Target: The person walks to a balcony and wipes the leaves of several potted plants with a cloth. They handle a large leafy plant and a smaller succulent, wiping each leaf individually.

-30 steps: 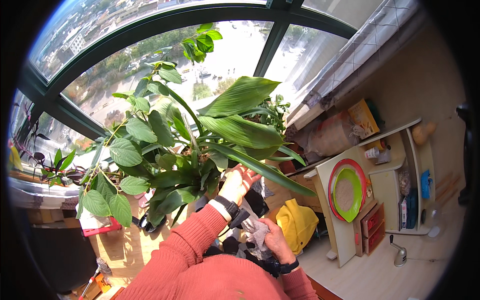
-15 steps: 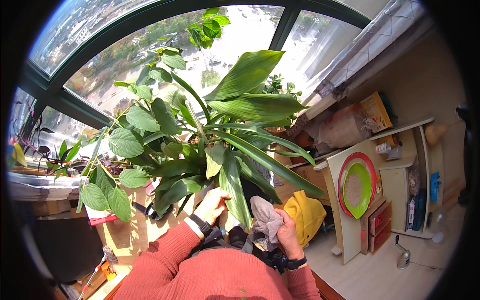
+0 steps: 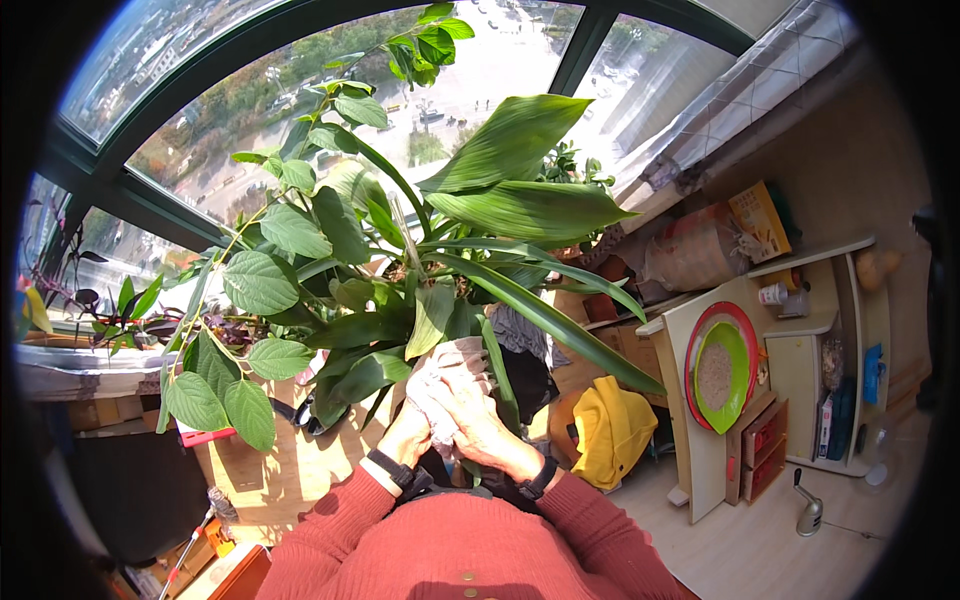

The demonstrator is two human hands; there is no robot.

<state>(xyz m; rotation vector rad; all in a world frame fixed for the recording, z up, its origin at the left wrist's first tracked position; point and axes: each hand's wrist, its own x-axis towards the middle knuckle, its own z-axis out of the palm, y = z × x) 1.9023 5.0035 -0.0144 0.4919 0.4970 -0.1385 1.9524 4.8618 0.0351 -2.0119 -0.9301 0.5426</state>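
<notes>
A pinkish-grey cloth [image 3: 458, 362] is bunched between my two hands, low at the front of a large potted plant with long green leaves [image 3: 530, 208]. My left hand [image 3: 408, 432] is closed on the cloth's left side. Over its right side lies my right hand [image 3: 487, 430], pressing the cloth with bent fingers. The cloth touches the lower leaves; a drooping leaf [image 3: 430, 318] hangs just above it and a narrow leaf [image 3: 500, 375] stands to its right. Whatever is under the cloth is hidden.
A climbing plant with oval leaves [image 3: 262, 280] spreads left before the window. At right are a yellow cloth bag [image 3: 612, 432], a low cabinet [image 3: 690, 480] carrying a green dish [image 3: 735, 395] on a red plate, and a hand grinder [image 3: 808, 512] on the floor.
My right hand has brought the cloth leftward and up to the lower leaves, beside my left hand. Both hands are now on the cloth; the long front leaf is largely covered.
</notes>
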